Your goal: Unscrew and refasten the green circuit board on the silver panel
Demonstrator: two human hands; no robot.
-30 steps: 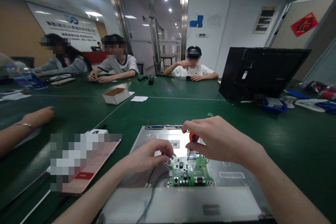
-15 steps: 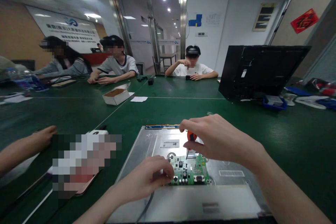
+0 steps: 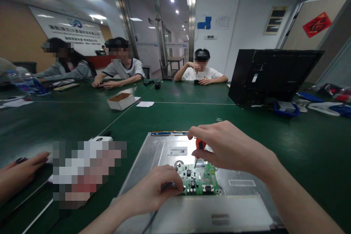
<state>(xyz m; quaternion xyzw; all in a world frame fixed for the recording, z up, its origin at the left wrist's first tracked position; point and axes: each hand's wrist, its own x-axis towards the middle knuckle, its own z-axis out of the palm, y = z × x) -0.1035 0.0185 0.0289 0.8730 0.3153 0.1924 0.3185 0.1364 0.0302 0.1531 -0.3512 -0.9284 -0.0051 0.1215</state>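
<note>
My right hand point(image 3: 223, 144) is closed around the orange-and-black handle of a screwdriver point(image 3: 200, 144). Its thin shaft slants down, with the tip at the upper part of a green circuit board point(image 3: 203, 179). That board lies on a flat metal panel point(image 3: 238, 204), which looks like the back of a display. At the board's left edge, the fingers of my left hand point(image 3: 161, 186) are closed on a dark cable point(image 3: 150, 223); the end of it is hidden by the fingers. Whether the cable touches the board I cannot tell.
Left of the panel lies a blurred-out phone-like object point(image 3: 102, 139), beside another person's hand point(image 3: 24, 172). Farther off stand an open white box point(image 3: 122, 102), a black monitor casing point(image 3: 274, 76) and a blue tray point(image 3: 286, 111). Several people sit around the green table point(image 3: 175, 115).
The cable now shows between my left fingers, and that hand has shifted slightly. My right hand and the screwdriver stay almost in place. The other person's hand at left has moved down and left.
</note>
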